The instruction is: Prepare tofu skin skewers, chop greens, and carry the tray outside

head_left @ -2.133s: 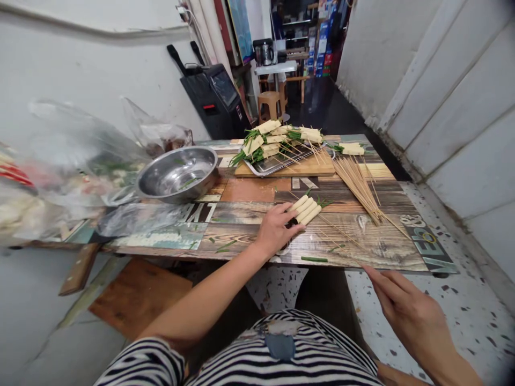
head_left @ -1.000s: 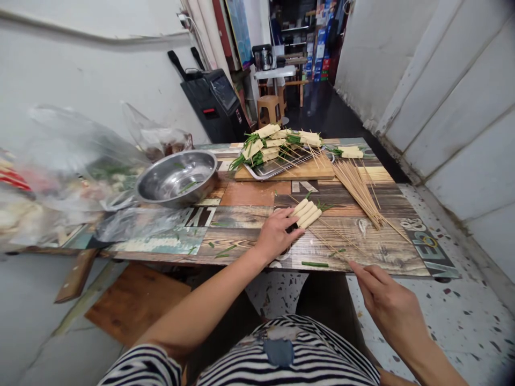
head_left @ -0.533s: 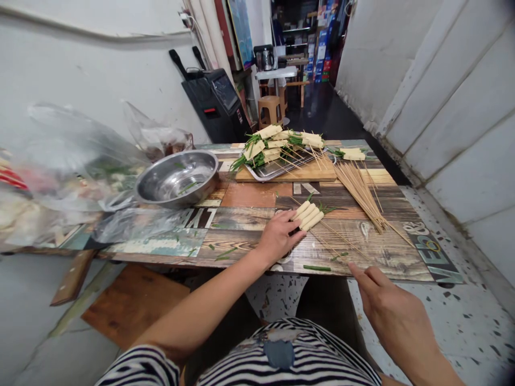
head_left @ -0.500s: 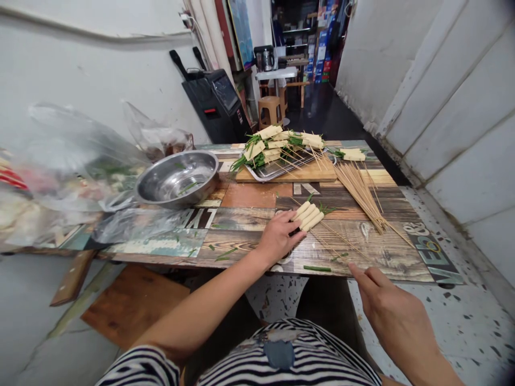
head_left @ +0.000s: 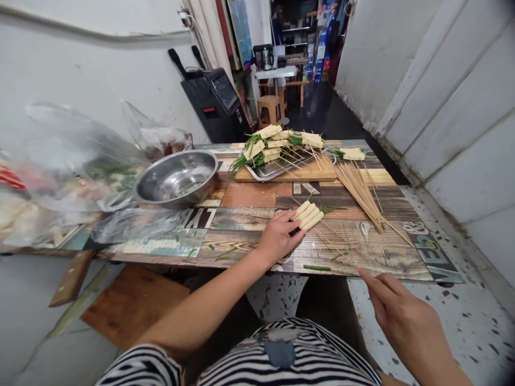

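Note:
My left hand (head_left: 279,236) rests on the table against several pale rolls (head_left: 309,215) with green stalks poking out, its fingers closed on their left ends. Thin skewers run from the rolls toward the lower right. At the table's front edge, my right hand (head_left: 402,305) is closed, thumb and forefinger pressed together at the end of a thin skewer (head_left: 346,247). A green stalk piece (head_left: 317,267) lies between the hands near the edge. Loose skewers (head_left: 360,195) lie in a bundle to the right of the rolls.
A metal tray (head_left: 263,174) of skewered rolls stands on a wooden board (head_left: 317,172) at the back. One more bunch (head_left: 352,154) lies right of it. A steel bowl (head_left: 177,179) and plastic bags (head_left: 76,161) occupy the left side.
My right hand has moved a little to the right and down, away from the rolls. My left hand has stayed on the rolls.

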A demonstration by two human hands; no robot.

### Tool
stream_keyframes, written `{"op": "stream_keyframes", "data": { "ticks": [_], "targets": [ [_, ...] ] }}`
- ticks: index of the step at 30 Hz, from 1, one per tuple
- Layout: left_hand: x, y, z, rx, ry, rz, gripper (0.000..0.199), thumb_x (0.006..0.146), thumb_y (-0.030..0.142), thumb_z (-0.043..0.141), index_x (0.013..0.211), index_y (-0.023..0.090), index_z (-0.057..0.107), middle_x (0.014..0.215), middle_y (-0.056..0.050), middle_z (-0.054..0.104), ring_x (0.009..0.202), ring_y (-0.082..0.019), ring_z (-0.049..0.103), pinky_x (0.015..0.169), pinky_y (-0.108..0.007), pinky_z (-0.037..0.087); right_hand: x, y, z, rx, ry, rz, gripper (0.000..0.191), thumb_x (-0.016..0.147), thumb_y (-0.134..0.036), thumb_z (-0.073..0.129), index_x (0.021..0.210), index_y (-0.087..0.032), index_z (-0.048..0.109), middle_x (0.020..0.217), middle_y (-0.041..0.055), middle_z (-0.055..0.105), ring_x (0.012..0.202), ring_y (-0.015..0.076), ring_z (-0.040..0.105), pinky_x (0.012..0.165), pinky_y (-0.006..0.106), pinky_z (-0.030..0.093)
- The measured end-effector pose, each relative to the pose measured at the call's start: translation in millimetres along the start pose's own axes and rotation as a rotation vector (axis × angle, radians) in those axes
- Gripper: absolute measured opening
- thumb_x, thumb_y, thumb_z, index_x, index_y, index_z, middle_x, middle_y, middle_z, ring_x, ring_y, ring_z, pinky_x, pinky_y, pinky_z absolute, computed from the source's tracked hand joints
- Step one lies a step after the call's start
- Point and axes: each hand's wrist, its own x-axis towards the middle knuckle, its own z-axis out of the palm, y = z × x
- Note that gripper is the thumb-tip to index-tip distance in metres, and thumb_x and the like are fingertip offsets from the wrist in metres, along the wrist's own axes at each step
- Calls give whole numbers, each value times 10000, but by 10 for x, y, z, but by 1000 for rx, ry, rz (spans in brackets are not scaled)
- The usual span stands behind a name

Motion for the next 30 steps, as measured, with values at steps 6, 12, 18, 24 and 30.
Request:
{"op": "stream_keyframes", "data": {
  "ticks": [6, 12, 18, 24, 30],
  "targets": [
    [-5, -14, 10, -23, 13, 23, 161, 785, 255, 716, 913, 168, 761, 1081, -152, 723, 1009, -254, 686, 905, -458, 556, 71, -39, 109, 23, 18, -8, 363, 968, -235, 353, 1189, -178, 636, 769, 15, 631, 518, 85, 550, 440, 211, 376],
    [-7, -21, 7, -12, -7, 6, 169, 801, 280, 703, 919, 174, 761, 1102, -148, 718, 1013, -248, 683, 899, -451, 561, 14, -17, 113, 40, 13, 33, 371, 964, -235, 355, 1197, -195, 641, 772, 19, 632, 538, 88, 564, 445, 200, 380],
    [4, 1, -4, -8, 19, 22, 148, 797, 265, 700, 884, 165, 767, 1081, -150, 724, 974, -247, 691, 877, -436, 574, 53, -32, 116, 33, 29, -9, 371, 977, -226, 340, 1183, -159, 642, 752, 15, 617, 535, 82, 558, 446, 198, 387],
    [3, -5, -1, 2, 17, 15, 145, 789, 268, 709, 894, 186, 765, 1080, -128, 729, 977, -234, 693, 882, -431, 576, 47, -31, 140, 16, 4, -2, 369, 968, -226, 357, 1203, -183, 638, 785, 14, 621, 540, 83, 547, 455, 208, 386],
    [12, -7, 3, -4, 16, 20, 130, 780, 251, 713, 875, 181, 765, 1069, -135, 731, 972, -236, 695, 871, -424, 580, 94, 21, 204, 50, 8, -9, 350, 968, -225, 376, 1185, -176, 647, 769, 14, 619, 548, 91, 550, 469, 220, 378]
  ]
}}
